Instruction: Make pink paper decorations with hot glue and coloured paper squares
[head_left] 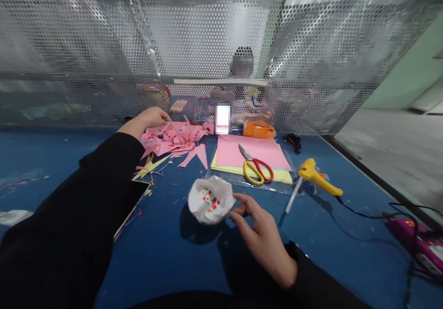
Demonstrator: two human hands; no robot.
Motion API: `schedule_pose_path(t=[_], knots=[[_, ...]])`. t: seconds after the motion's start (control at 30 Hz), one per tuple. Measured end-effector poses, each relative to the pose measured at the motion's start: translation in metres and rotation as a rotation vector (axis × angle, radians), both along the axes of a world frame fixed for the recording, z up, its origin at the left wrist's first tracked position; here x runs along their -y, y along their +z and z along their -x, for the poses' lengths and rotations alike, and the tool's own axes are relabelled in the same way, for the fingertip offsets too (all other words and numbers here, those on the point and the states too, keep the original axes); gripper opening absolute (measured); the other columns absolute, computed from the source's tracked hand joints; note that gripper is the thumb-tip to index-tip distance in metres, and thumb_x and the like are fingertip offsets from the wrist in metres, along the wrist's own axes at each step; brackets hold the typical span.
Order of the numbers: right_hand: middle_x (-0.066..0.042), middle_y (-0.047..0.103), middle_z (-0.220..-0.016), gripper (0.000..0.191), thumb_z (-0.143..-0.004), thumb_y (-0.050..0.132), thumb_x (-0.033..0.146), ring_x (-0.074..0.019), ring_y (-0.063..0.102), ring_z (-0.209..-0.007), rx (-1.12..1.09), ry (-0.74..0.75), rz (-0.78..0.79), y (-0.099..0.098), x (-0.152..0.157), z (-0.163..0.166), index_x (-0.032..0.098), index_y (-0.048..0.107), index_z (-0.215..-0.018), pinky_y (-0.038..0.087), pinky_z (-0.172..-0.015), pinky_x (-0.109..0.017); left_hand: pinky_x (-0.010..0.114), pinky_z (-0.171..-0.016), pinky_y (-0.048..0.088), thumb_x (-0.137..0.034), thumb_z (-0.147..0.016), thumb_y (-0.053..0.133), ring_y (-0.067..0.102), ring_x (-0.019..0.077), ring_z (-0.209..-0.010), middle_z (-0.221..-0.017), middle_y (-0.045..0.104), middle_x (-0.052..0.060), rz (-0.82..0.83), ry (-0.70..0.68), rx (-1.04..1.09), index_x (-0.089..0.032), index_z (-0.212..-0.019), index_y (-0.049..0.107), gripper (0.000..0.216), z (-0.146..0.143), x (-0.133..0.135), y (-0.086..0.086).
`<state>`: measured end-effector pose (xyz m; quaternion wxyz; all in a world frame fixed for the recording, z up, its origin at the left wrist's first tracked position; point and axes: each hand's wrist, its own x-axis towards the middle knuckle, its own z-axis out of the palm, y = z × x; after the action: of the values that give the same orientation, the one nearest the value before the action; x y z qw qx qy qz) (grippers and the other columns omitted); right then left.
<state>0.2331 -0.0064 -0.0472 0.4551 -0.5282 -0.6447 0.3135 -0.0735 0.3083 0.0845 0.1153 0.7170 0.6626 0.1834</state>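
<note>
White bowl point(198, 200) with crumpled rim, coloured bits point(212, 202) inside. Right hand point(263, 235): fingers half-curled, tips at bowl's right side; whether gripping, cannot tell. Left hand point(152, 117): fingers curled over pink paper pieces point(178, 136), beyond bowl to left; grip unclear. Beyond bowl to right: scissors point(254, 163) on paper stack point(226, 154). Right of bowl: yellow glue gun point(316, 178).

No text, number or brand could be read. The white panel point(222, 116) at the far middle was blurred out, and the marks on the purple box point(402, 230) at the right were too small to read.
</note>
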Motion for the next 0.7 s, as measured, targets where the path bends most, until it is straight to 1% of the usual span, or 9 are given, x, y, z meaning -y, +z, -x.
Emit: schedule_pose_path(t=[0.1, 0.17, 0.23, 0.27, 0.3, 0.37, 0.43, 0.53, 0.7], knots=[[0.0, 0.07, -0.079, 0.03, -0.094, 0.055, 0.029, -0.0175, 0.068, -0.071, 0.045, -0.006, -0.01, 0.0, 0.0, -0.002, 0.02, 0.059, -0.122, 0.051, -0.064, -0.027, 0.035, -0.086, 0.042, -0.018, -0.057, 0.077, 0.065, 0.0319, -0.095, -0.063, 0.069, 0.003, -0.039, 0.022, -0.065, -0.021, -0.06, 0.073, 0.007, 0.0, 0.003, -0.005], [0.0, 0.071, -0.08, 0.03, -0.094, 0.055, 0.029, -0.0175, 0.068, -0.072, 0.078, -0.003, -0.012, 0.0, 0.001, -0.003, 0.02, 0.059, -0.123, 0.051, -0.068, -0.028, 0.04, -0.094, 0.043, -0.021, -0.064, 0.081, 0.063, 0.0346, -0.106, -0.078, 0.072, 0.004, -0.068, 0.019, -0.094, -0.019, -0.071, 0.075, 0.009, 0.0, 0.011, -0.014], [0.0, 0.071, -0.081, 0.031, -0.094, 0.055, 0.028, -0.0181, 0.068, -0.074, 0.103, 0.007, -0.013, -0.001, 0.001, -0.003, 0.02, 0.059, -0.123, 0.051, -0.071, -0.03, 0.045, -0.098, 0.047, -0.032, -0.083, 0.075, 0.062, 0.0311, -0.112, -0.107, 0.072, 0.006, -0.097, -0.006, -0.103, -0.016, -0.098, 0.073, 0.022, -0.001, 0.023, -0.028], [0.0, 0.071, -0.082, 0.031, -0.094, 0.055, 0.028, -0.0184, 0.068, -0.075, 0.112, 0.012, -0.015, -0.001, 0.002, -0.003, 0.02, 0.058, -0.124, 0.051, -0.072, -0.03, 0.048, -0.095, 0.052, -0.037, -0.092, 0.067, 0.063, 0.0275, -0.11, -0.121, 0.066, 0.008, -0.104, -0.016, -0.103, -0.016, -0.115, 0.066, 0.032, -0.001, 0.028, -0.036], [0.0, 0.071, -0.082, 0.03, -0.095, 0.054, 0.028, -0.0188, 0.068, -0.076, 0.116, 0.017, -0.017, -0.001, 0.002, -0.003, 0.02, 0.058, -0.123, 0.05, -0.072, -0.03, 0.048, -0.091, 0.055, -0.037, -0.095, 0.065, 0.064, 0.027, -0.109, -0.127, 0.063, 0.009, -0.115, -0.022, -0.093, -0.017, -0.124, 0.062, 0.036, -0.002, 0.034, -0.045], [0.0, 0.071, -0.082, 0.029, -0.095, 0.054, 0.029, -0.0192, 0.068, -0.077, 0.117, 0.02, -0.023, 0.0, 0.002, -0.003, 0.02, 0.058, -0.123, 0.05, -0.072, -0.031, 0.047, -0.091, 0.056, -0.037, -0.094, 0.065, 0.065, 0.0277, -0.109, -0.128, 0.063, 0.008, -0.152, -0.03, -0.073, -0.017, -0.127, 0.061, 0.038, -0.005, 0.044, -0.061], [0.0, 0.072, -0.082, 0.028, -0.095, 0.054, 0.029, -0.0194, 0.068, -0.078, 0.111, 0.016, -0.024, 0.001, 0.002, -0.003, 0.02, 0.057, -0.122, 0.05, -0.073, -0.031, 0.046, -0.091, 0.056, -0.036, -0.094, 0.065, 0.065, 0.0258, -0.108, -0.128, 0.062, 0.009, -0.179, -0.039, -0.053, -0.018, -0.128, 0.06, 0.038, -0.008, 0.05, -0.072], [0.0, 0.072, -0.083, 0.029, -0.095, 0.053, 0.029, -0.0199, 0.068, -0.079, 0.107, 0.007, -0.005, 0.003, 0.001, -0.004, 0.019, 0.057, -0.123, 0.049, -0.074, -0.032, 0.046, -0.091, 0.056, -0.036, -0.095, 0.065, 0.065, 0.0255, -0.108, -0.128, 0.062, 0.009, -0.182, -0.069, -0.078, -0.018, -0.128, 0.06, 0.038, -0.014, 0.057, -0.071], [0.0, 0.072, -0.085, 0.03, -0.095, 0.053, 0.027, -0.0198, 0.068, -0.081, 0.121, 0.015, -0.004, 0.003, 0.001, -0.002, 0.019, 0.056, -0.123, 0.049, -0.076, -0.032, 0.048, -0.091, 0.056, -0.036, -0.095, 0.064, 0.064, 0.0267, -0.109, -0.129, 0.062, 0.01, -0.195, -0.156, -0.207, -0.017, -0.128, 0.06, 0.038, -0.039, 0.071, -0.05]])
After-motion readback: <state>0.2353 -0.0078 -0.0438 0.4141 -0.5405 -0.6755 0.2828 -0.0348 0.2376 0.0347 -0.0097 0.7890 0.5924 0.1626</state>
